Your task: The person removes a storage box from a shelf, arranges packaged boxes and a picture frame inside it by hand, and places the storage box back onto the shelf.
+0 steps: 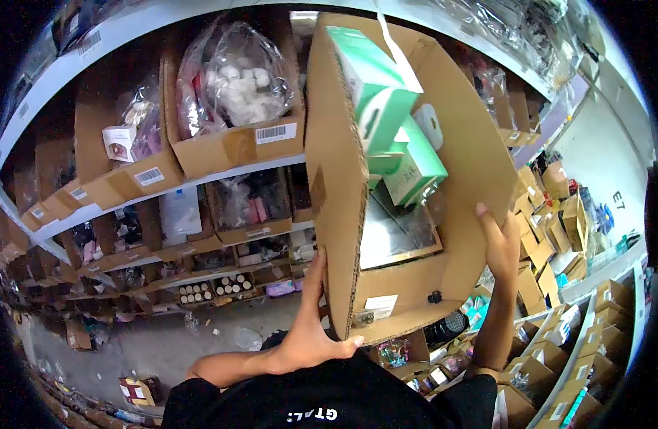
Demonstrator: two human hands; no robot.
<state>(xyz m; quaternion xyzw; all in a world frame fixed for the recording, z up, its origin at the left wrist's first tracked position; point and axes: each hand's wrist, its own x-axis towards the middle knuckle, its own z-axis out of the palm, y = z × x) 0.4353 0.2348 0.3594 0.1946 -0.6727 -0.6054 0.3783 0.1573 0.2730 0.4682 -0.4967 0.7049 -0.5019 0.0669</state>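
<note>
Between my two hands is an open cardboard box (334, 179), tilted so that I look down into it. My left hand (315, 332) grips its near left corner, thumb along the front edge. On the right wall lies my right hand (502, 243), thumb over the edge and the other fingers hidden behind the cardboard. Inside are green-and-white cartons (375, 86), a smaller green carton (415, 168), a white oval item (428, 125) and a flat framed panel (397, 232) with a shiny surface. A small black piece (435, 296) sits near the front wall.
Shelves hold rows of labelled cardboard bins; one bin (236, 146) contains a clear bag of white balls (243, 79). Many flattened and open cartons (551, 229) are piled at right, near more bins (543, 365). A small box (138, 391) stands on the floor at lower left.
</note>
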